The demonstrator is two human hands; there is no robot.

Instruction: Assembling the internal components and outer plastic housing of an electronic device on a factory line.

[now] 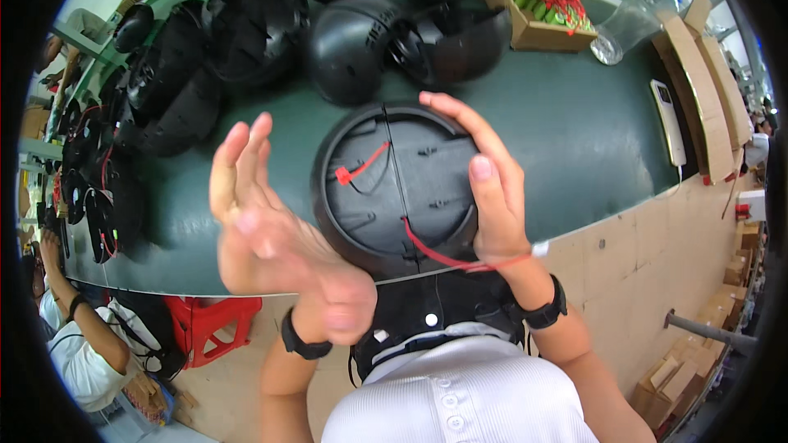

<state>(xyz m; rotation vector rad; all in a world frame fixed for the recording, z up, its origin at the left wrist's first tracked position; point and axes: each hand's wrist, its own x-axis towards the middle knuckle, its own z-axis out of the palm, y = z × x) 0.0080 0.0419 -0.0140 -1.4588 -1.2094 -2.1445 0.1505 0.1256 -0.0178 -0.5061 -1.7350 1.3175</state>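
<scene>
A round black plastic housing (431, 176) is tilted toward me at the table's near edge, its hollow side showing. A seam runs down its middle. On its left half lies a short red and black lead with a red connector (343, 175). From the lower seam a longer red wire (439, 258) trails right across my wrist to a white connector (539, 249). My right hand (502, 201) grips the housing's right rim, thumb on the rim and index finger stretched along the top. Left of the housing, my left hand (275, 238) is raised, blurred, fingers apart, holding nothing.
Several black plastic shells (349, 45) line the back and left of the green table (574, 148). At the back right stand a cardboard box (542, 33) of green cells with red leads, a clear bottle (636, 16) and a white handheld device (669, 123). A co-worker's arm (82, 303) shows left.
</scene>
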